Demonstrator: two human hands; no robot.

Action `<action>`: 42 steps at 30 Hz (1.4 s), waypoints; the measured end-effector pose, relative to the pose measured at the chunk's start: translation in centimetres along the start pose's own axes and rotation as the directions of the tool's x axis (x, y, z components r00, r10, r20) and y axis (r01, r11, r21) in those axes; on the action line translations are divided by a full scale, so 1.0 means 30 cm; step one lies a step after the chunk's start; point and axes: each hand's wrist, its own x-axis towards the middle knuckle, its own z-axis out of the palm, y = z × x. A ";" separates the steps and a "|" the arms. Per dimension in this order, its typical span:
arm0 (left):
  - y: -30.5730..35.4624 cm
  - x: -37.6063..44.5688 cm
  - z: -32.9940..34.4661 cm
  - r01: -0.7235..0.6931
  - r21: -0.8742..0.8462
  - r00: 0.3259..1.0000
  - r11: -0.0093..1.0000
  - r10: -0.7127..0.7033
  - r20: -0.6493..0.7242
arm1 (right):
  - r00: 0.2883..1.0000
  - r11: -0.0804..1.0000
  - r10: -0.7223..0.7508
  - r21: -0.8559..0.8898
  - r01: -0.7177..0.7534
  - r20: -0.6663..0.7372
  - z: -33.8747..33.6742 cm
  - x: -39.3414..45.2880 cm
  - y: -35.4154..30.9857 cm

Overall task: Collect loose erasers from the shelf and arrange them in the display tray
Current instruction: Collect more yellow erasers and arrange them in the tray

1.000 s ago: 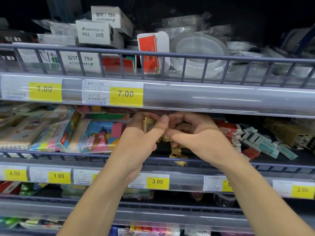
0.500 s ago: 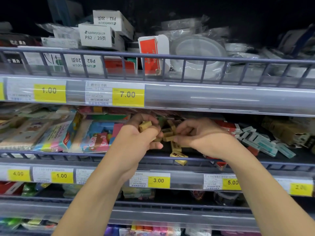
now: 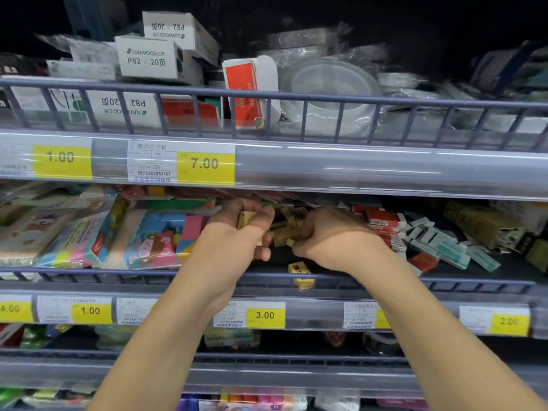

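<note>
Both hands reach into the middle shelf. My left hand [image 3: 237, 235] curls its fingers round several small yellow erasers [image 3: 246, 218]. My right hand [image 3: 332, 235] grips more yellow erasers [image 3: 284, 232] just to the right of it, knuckles up. The two hands almost touch. A loose pile of the same yellow erasers [image 3: 292, 215] lies behind them, partly hidden. Two more yellow erasers [image 3: 301, 275] lie at the shelf's front rail. No display tray can be made out.
Colourful packets [image 3: 154, 238] fill the shelf to the left. Red-and-white and teal-and-white erasers [image 3: 427, 238] lie scattered to the right. The grey wire rail [image 3: 89, 275] fronts the shelf. The shelf above [image 3: 355, 170] hangs low over the hands, with boxes and plastic tubs.
Both hands have pushed deeper under the upper shelf and closed round more yellow erasers. The view has shifted slightly.
</note>
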 end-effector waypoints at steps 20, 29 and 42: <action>-0.001 -0.007 0.028 -0.060 -0.137 0.997 0.989 0.067 0.048 | 0.897 0.730 -0.248 0.538 0.421 -0.366 0.019 -0.069 0.066; -0.002 0.007 0.014 -0.059 -0.058 0.997 0.997 0.062 0.037 | 0.992 0.988 -0.123 -0.095 0.123 0.013 0.009 -0.002 0.108; -0.005 0.003 0.014 -0.041 -0.106 0.998 0.994 0.047 0.047 | 0.983 0.985 -0.161 -0.041 0.165 0.091 -0.006 0.006 0.117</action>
